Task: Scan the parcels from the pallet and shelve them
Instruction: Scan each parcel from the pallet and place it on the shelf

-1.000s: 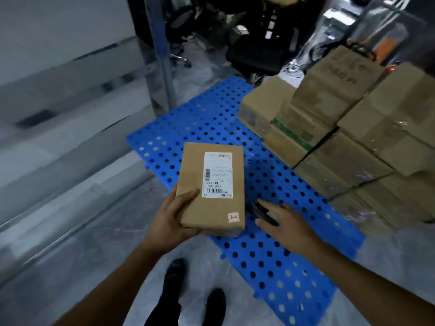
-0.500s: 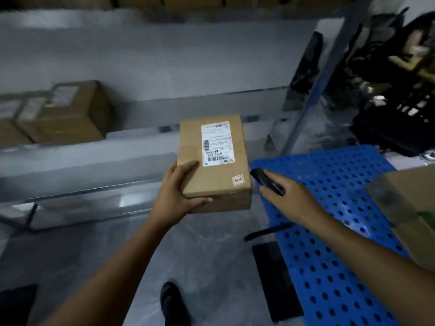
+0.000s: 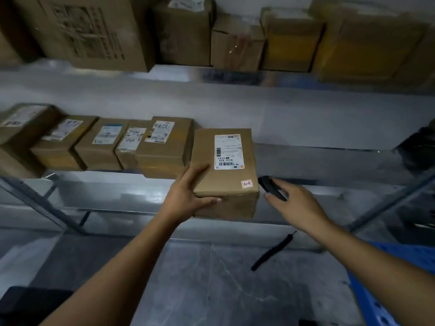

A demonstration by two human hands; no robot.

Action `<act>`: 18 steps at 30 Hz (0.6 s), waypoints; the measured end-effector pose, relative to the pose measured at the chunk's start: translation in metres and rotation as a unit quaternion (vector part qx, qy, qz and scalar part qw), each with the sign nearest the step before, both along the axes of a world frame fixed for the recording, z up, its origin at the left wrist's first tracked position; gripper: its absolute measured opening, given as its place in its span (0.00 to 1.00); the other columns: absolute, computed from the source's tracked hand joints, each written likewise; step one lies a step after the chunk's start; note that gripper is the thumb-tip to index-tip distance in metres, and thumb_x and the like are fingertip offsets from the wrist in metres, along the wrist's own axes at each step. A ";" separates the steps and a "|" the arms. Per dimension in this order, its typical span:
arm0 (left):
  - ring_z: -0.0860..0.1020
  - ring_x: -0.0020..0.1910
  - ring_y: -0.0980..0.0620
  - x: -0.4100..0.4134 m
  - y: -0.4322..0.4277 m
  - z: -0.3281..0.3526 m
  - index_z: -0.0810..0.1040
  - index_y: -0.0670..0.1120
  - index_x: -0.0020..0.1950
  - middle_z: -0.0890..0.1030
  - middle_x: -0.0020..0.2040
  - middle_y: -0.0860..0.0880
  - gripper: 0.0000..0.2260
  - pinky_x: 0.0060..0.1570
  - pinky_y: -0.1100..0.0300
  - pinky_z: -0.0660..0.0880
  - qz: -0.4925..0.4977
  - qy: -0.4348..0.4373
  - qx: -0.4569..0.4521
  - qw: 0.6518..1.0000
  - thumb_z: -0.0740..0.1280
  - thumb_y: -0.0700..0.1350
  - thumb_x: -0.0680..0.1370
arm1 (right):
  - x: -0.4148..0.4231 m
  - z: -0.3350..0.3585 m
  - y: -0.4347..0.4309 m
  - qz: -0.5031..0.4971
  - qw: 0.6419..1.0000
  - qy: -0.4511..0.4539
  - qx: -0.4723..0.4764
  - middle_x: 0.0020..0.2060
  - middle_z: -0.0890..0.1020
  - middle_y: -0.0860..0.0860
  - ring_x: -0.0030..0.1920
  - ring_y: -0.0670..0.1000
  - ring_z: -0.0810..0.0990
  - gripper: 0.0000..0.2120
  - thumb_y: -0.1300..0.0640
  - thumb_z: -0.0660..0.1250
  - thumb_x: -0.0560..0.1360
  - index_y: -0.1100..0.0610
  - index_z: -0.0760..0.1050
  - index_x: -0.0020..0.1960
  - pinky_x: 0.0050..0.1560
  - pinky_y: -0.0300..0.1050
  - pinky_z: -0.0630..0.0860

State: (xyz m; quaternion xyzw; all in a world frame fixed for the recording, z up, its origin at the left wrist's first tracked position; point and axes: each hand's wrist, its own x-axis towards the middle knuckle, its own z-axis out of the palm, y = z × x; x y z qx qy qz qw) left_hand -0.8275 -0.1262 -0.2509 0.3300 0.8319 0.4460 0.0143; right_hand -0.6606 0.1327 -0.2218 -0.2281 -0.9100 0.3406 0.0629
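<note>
Clasping the cardboard parcel point(image 3: 223, 161) at its near left corner, the left grip point(image 3: 188, 196) has digits on the top and across the front face. The box sits label point(image 3: 227, 151) up at the front of the middle shelf point(image 3: 329, 165), just right of the row of shelved parcels point(image 3: 106, 142); whether it rests on the shelf I cannot tell. The right grip point(image 3: 294, 203) curls round a black scanner point(image 3: 270, 190) just beside it. The parcel looks stiff and probably light, since one hand carries it. Smooth card may slip, so supporting the bottom edge seems safest.
</note>
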 end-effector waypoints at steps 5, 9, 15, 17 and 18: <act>0.59 0.80 0.41 -0.027 0.035 -0.046 0.80 0.51 0.64 0.60 0.81 0.46 0.20 0.74 0.42 0.66 0.105 0.081 -0.021 0.991 0.78 0.46 0.73 | -0.063 -0.025 0.018 0.041 0.995 -0.046 -0.081 0.61 0.78 0.38 0.59 0.43 0.77 0.23 0.41 0.68 0.75 0.41 0.74 0.70 0.52 0.38 0.71; 0.51 0.81 0.34 -0.034 0.065 -0.085 0.71 0.43 0.76 0.60 0.82 0.41 0.21 0.75 0.32 0.60 0.142 0.167 -0.090 0.971 0.62 0.47 0.83 | -0.109 -0.046 0.026 0.058 0.992 -0.037 -0.106 0.55 0.79 0.36 0.53 0.40 0.78 0.21 0.40 0.68 0.75 0.37 0.74 0.68 0.47 0.32 0.71; 0.40 0.83 0.43 -0.078 0.091 -0.086 0.52 0.48 0.84 0.50 0.84 0.46 0.43 0.80 0.45 0.41 0.145 0.130 -0.189 0.962 0.57 0.72 0.77 | -0.158 -0.048 0.054 0.075 0.992 -0.038 -0.099 0.43 0.78 0.32 0.41 0.30 0.77 0.24 0.35 0.64 0.72 0.28 0.67 0.67 0.32 0.25 0.71; 0.36 0.82 0.45 -0.085 0.097 -0.086 0.52 0.49 0.84 0.50 0.84 0.46 0.45 0.79 0.47 0.38 0.156 0.126 -0.184 0.962 0.59 0.73 0.75 | -0.165 -0.049 0.062 0.087 0.990 -0.044 -0.100 0.44 0.79 0.36 0.42 0.31 0.78 0.22 0.34 0.64 0.71 0.26 0.67 0.64 0.34 0.26 0.74; 0.36 0.82 0.45 -0.085 0.098 -0.086 0.53 0.49 0.84 0.50 0.84 0.46 0.46 0.78 0.47 0.37 0.161 0.126 -0.179 0.962 0.60 0.73 0.75 | -0.166 -0.050 0.064 0.091 0.990 -0.050 -0.095 0.44 0.80 0.38 0.41 0.34 0.79 0.20 0.34 0.64 0.71 0.24 0.67 0.62 0.38 0.30 0.76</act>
